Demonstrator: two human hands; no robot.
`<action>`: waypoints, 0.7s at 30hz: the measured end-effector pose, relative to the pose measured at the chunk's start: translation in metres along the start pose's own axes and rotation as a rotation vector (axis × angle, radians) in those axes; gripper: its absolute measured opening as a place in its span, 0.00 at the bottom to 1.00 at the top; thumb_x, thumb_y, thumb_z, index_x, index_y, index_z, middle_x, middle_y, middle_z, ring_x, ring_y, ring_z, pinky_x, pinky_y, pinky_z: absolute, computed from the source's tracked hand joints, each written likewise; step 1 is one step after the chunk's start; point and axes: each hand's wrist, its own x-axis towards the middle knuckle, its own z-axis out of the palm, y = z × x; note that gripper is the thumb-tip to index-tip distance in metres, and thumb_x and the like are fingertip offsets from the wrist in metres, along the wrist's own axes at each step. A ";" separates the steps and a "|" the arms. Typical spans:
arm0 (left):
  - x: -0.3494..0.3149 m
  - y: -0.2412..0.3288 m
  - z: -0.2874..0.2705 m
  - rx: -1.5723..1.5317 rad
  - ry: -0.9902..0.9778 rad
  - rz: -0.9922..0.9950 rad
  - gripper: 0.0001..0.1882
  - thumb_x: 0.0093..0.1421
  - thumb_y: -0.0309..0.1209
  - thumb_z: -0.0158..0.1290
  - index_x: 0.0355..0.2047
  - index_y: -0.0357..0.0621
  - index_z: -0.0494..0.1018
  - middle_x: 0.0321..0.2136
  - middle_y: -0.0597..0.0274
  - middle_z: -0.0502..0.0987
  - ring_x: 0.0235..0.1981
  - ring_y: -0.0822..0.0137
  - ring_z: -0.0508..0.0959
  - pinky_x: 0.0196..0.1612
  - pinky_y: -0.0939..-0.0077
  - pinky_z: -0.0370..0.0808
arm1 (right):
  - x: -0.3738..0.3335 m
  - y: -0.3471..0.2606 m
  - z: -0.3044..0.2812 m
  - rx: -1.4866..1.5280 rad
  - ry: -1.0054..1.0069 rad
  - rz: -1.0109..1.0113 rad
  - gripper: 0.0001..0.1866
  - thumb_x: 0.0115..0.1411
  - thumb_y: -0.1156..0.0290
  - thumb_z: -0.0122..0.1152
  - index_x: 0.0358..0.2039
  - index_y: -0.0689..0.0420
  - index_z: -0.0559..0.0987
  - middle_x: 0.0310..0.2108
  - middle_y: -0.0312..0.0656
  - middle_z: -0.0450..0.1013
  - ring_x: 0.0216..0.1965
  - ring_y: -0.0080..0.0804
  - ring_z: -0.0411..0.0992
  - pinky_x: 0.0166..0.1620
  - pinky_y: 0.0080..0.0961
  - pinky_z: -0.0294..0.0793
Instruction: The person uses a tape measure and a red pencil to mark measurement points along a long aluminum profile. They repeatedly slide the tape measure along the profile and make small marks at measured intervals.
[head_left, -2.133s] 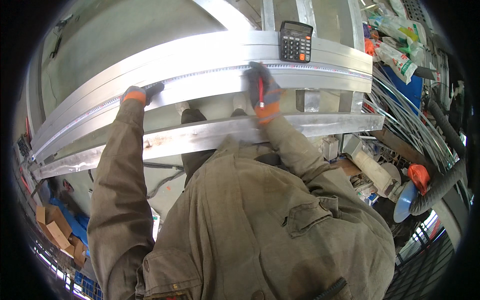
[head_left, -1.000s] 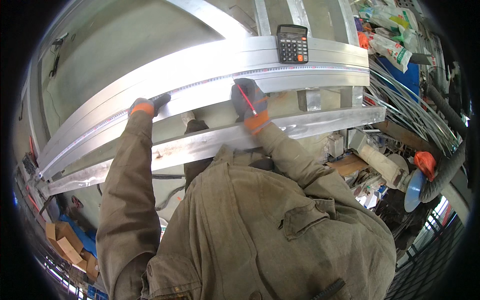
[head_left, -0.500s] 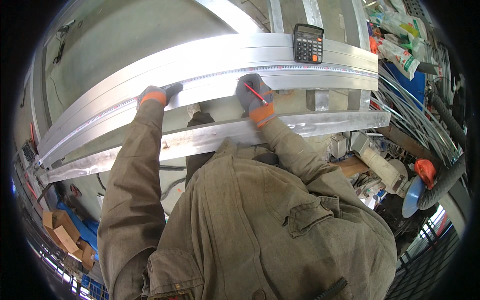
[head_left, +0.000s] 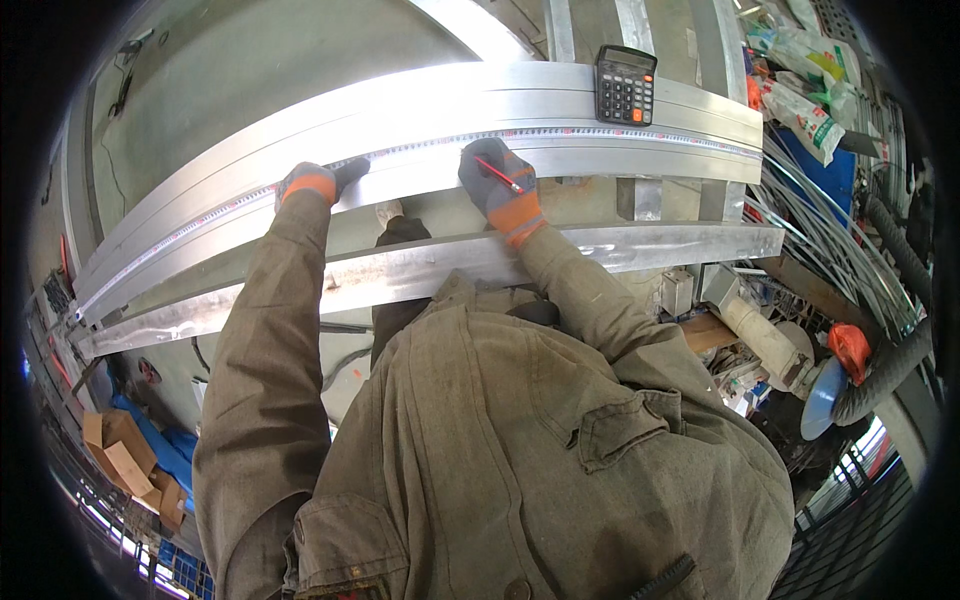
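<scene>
Long silvery metal bars [head_left: 420,172] lie side by side across the front of me, with a tape measure blade [head_left: 540,132] stretched along them. My left hand [head_left: 312,182], in a grey glove with an orange cuff, rests on the bars over the blade, its thumb spread out to the right; the hand hides the blade there. My right hand [head_left: 492,180], gloved alike, is closed around a slim red pencil [head_left: 500,174] at the near bar, just below the blade. Its tip is hidden by the fingers.
A black calculator [head_left: 625,86] lies on the bars at the right. Nearer my body, another metal bar [head_left: 640,248] runs crosswise. Thin metal rods [head_left: 835,235], plastic bags [head_left: 805,115] and a grey hose [head_left: 880,375] crowd the right side. A cardboard box [head_left: 120,450] stands at lower left.
My right hand with the pencil has shifted slightly left and up against the near bar. My left hand stays in place on the bars. The whole view has moved a little.
</scene>
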 end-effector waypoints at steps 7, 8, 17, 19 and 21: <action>-0.013 0.004 -0.012 0.034 -0.035 -0.002 0.57 0.50 0.84 0.67 0.58 0.41 0.88 0.57 0.45 0.89 0.61 0.41 0.86 0.64 0.52 0.80 | 0.002 0.017 0.011 0.066 -0.008 0.067 0.05 0.68 0.70 0.73 0.42 0.53 0.84 0.36 0.49 0.85 0.37 0.51 0.86 0.42 0.41 0.86; -0.012 0.004 -0.012 0.046 -0.024 0.000 0.57 0.50 0.83 0.67 0.58 0.41 0.89 0.57 0.45 0.89 0.60 0.42 0.87 0.64 0.52 0.80 | 0.002 0.017 0.009 0.034 -0.012 0.046 0.05 0.68 0.70 0.72 0.41 0.53 0.84 0.36 0.49 0.85 0.37 0.52 0.86 0.42 0.41 0.86; 0.002 -0.002 0.003 0.055 0.096 0.024 0.48 0.48 0.86 0.66 0.27 0.47 0.89 0.32 0.54 0.88 0.41 0.47 0.88 0.51 0.53 0.81 | 0.007 0.012 0.007 -0.031 -0.018 -0.005 0.04 0.68 0.71 0.72 0.41 0.53 0.84 0.36 0.49 0.84 0.37 0.54 0.85 0.42 0.42 0.86; 0.004 -0.005 0.003 0.045 0.049 0.043 0.48 0.47 0.86 0.66 0.27 0.47 0.89 0.32 0.54 0.87 0.41 0.46 0.88 0.52 0.53 0.81 | 0.006 0.017 0.009 -0.021 -0.013 -0.011 0.04 0.67 0.71 0.72 0.41 0.53 0.84 0.36 0.49 0.84 0.37 0.53 0.85 0.42 0.41 0.86; 0.003 -0.003 0.005 0.055 0.093 0.025 0.48 0.47 0.87 0.66 0.27 0.47 0.89 0.32 0.54 0.87 0.41 0.46 0.88 0.52 0.53 0.81 | 0.005 0.021 0.010 -0.013 0.010 -0.050 0.04 0.67 0.72 0.72 0.41 0.53 0.84 0.36 0.49 0.84 0.37 0.53 0.85 0.41 0.40 0.86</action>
